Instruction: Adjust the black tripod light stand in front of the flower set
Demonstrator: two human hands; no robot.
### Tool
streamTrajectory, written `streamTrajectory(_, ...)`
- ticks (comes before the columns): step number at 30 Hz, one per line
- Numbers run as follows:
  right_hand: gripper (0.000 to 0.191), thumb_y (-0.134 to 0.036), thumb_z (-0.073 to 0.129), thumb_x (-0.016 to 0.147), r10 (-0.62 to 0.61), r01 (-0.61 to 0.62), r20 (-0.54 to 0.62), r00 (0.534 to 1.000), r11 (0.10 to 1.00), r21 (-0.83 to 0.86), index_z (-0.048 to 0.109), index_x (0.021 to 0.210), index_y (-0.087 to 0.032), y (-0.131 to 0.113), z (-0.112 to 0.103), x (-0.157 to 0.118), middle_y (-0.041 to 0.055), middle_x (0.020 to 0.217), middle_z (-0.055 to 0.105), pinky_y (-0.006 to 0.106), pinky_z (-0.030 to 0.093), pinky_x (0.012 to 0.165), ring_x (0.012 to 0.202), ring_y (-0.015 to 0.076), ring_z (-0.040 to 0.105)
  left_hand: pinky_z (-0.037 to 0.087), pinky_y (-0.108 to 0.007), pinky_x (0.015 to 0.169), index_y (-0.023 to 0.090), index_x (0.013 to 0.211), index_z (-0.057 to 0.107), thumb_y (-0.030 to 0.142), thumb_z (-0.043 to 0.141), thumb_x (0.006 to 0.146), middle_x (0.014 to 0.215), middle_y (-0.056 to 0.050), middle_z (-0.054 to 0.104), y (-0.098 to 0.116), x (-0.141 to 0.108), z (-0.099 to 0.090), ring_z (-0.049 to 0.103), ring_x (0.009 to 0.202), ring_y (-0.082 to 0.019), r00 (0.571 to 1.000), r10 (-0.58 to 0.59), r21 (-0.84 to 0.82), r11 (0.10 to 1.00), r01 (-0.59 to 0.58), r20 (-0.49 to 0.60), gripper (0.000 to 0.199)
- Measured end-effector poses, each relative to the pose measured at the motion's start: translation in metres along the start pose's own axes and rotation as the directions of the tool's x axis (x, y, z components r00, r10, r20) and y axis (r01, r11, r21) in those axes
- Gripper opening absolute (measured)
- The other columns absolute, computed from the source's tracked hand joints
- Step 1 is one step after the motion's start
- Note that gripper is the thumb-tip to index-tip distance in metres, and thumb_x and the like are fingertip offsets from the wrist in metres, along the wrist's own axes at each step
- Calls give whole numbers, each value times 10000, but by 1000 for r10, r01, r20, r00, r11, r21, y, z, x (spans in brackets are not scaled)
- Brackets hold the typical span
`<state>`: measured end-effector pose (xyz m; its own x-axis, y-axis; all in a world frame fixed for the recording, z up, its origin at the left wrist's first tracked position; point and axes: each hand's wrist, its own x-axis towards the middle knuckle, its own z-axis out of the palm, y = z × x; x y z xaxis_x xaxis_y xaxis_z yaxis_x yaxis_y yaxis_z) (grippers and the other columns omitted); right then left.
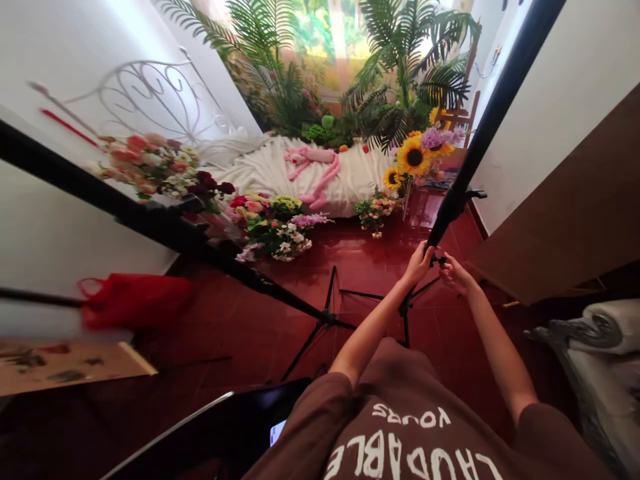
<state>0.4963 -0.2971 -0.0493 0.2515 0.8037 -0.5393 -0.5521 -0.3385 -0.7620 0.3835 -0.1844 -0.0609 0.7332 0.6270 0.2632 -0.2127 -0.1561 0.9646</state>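
A black light stand slants from the upper right down to its spread legs on the red tiled floor. My left hand is wrapped round its pole, a little above the legs. Close beside it, on the right of the pole, my right hand has its fingers at a small black knob that sticks out from the stand. The fingertips of this hand look bent towards the knob. A second black stand crosses the left side of the view, its legs on the floor in the middle.
Flower bunches line a bed with a white cloth and a pink plush toy. Sunflowers stand right of it. A red bag is at left, a brown board at right, a silver-framed seat at lower right.
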Motion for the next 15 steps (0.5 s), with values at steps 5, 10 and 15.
streamTrajectory(5, 304, -408, 598, 812, -11, -6, 143, 990, 993, 114, 449, 631, -214, -12, 4, -1, -126, 421, 216, 140, 125, 322, 353, 52, 151, 455, -235, 644, 193, 910, 524, 644, 347, 905, 837, -34, 616, -2, 3, 5, 553, 679, -108, 998, 37, 21, 999, -36, -42, 486)
streamTrajectory(10, 149, -280, 570, 801, -103, 77, 119, 988, 976, 203, 513, 691, -198, -11, 8, 2, -129, 447, 236, 119, 135, 330, 372, 52, 167, 463, -255, 691, 200, 897, 504, 673, 336, 893, 817, -36, 612, -1, 3, 9, 560, 703, -124, 995, 46, 34, 999, -43, -91, 502)
streamTrajectory(15, 88, -210, 583, 728, -72, 54, 112, 991, 986, 158, 509, 681, -203, -7, -3, 15, -114, 468, 299, 121, 197, 351, 403, 52, 269, 450, -261, 650, 197, 895, 488, 684, 331, 889, 793, -37, 600, -6, 5, 13, 547, 660, -126, 992, 50, 29, 998, -47, -116, 512)
